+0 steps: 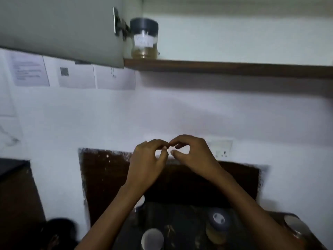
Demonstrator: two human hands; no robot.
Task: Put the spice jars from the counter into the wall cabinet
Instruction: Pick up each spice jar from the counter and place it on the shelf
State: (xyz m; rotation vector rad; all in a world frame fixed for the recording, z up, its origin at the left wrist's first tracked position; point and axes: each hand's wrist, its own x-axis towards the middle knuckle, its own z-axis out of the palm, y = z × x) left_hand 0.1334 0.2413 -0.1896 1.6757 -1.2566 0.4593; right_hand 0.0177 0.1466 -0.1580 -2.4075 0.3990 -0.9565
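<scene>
Both grips hold nothing that shows. Left grip and right grip hang mid-air in front of the wall, fingers loosely curled, fingertips meeting each other.

One dark-lid jar already stands on the cabinet shelf, at its left end just beside the open cabinet door. The others are on the worktop under your forearms:
- grey-lid jar
- white-lid jar
- right-edge jar
- half-hidden jar behind your left forearm

The frame is blurry and the labels are unreadable.

The step looks like going down for the next jar. Part the hands and drop the right grip onto the grey-lid jar, the one nearest to it. Wrap the body, not just the lid, since the lid may be loose. Lift it straight up clear of its neighbours and keep it upright. The shelf sits high, so clear its front edge before pushing in. Set the jar to the right of the dark-lid jar with a gap, so you don't knock it. The left grip could take the white-lid jar.
</scene>
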